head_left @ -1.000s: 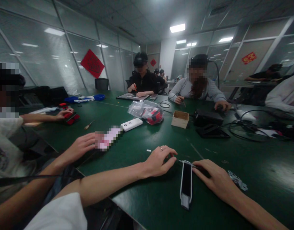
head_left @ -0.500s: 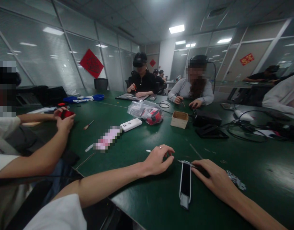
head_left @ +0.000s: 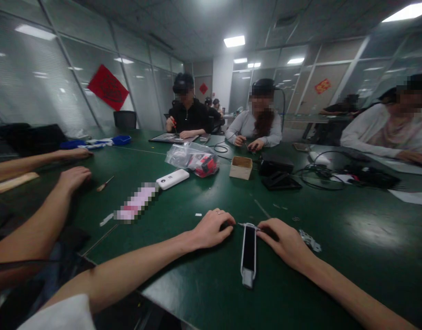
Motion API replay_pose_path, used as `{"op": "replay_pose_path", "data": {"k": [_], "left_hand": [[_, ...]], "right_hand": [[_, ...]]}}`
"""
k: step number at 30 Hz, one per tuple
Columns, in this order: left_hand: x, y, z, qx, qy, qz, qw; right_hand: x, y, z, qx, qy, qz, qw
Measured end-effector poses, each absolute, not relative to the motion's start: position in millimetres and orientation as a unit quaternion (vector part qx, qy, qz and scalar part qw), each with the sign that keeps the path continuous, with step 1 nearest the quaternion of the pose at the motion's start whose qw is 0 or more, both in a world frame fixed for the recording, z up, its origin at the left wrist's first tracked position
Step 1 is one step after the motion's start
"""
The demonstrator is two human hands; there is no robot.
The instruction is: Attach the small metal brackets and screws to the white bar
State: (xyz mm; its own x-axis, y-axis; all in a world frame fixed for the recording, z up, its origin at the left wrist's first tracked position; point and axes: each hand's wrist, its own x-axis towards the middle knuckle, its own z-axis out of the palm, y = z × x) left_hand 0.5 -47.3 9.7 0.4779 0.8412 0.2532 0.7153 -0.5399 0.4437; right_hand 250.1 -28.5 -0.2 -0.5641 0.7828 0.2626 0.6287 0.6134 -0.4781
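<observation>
A narrow device with a black face and a pale frame lies on the green table between my hands. My left hand rests to its left, fingers curled and apart, with nothing visible in it. At the device's upper right corner, my right hand has thumb and fingers pinched on a thin tool, mostly hidden by the hand. The tool's thin tip shows across the device's top end, pointing left. Several small pale metal pieces lie just right of my right hand.
Ahead lie a white power bank, a clear bag with red items, a small box and black cables. A brush lies at left, near another person's arms. Other people sit across the table.
The view has turned right, so things appear farther left. The neighbour's hands at left have parted, and the red object they held is no longer seen. My hands stay beside the device.
</observation>
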Motion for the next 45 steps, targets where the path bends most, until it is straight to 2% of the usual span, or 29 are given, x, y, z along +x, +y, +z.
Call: {"op": "replay_pose_path", "data": {"k": [7,13,30,36,41,45], "left_hand": [[7,-25,8,0.846,0.464,0.21,0.161],[15,-4,12,0.907,0.368,0.161,0.123],[13,-5,10,0.928,0.33,0.148,0.092],[14,-6,12,0.924,0.334,0.155,0.102],[14,-6,13,0.924,0.335,0.153,0.101],[14,-6,14,0.922,0.34,0.15,0.109]], "right_hand": [[248,-28,3,-0.407,-0.869,0.149,0.24],[246,-29,5,-0.397,-0.874,0.13,0.248],[246,-30,6,-0.4,-0.874,0.125,0.246],[260,-20,36,-0.361,-0.919,0.069,0.144],[303,12,59,-0.455,-0.888,0.005,0.064],[333,31,56,-0.518,-0.855,0.007,0.0]]}}
